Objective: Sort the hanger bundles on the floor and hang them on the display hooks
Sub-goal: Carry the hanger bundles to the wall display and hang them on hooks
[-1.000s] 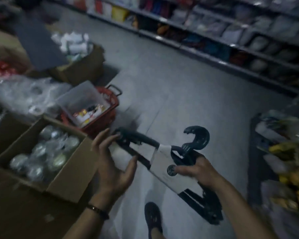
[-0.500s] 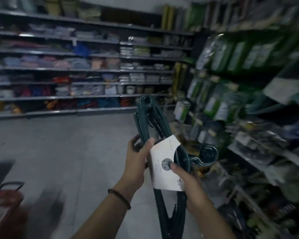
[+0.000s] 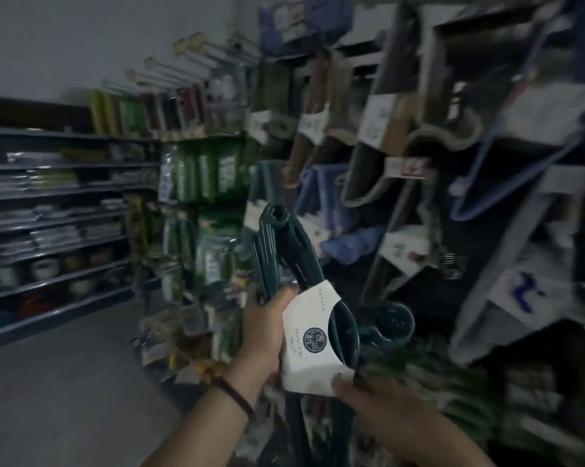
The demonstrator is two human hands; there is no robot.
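The big display rack (image 3: 419, 170) to the right of the hanger bundle (image 3: 284, 251) and the shelves (image 3: 48, 214) far to its left are blurry, and the bundle's bottom end is lost in the dark. The dark green bundle stands upright with its hook (image 3: 394, 321) pointing right, and the fingers of the left hand (image 3: 267, 328) are curled round it beside the white label (image 3: 304, 362). The thumb of the right hand (image 3: 365, 397) touches the label's bottom corner, but its other fingers are hidden, so I cannot tell their hold.
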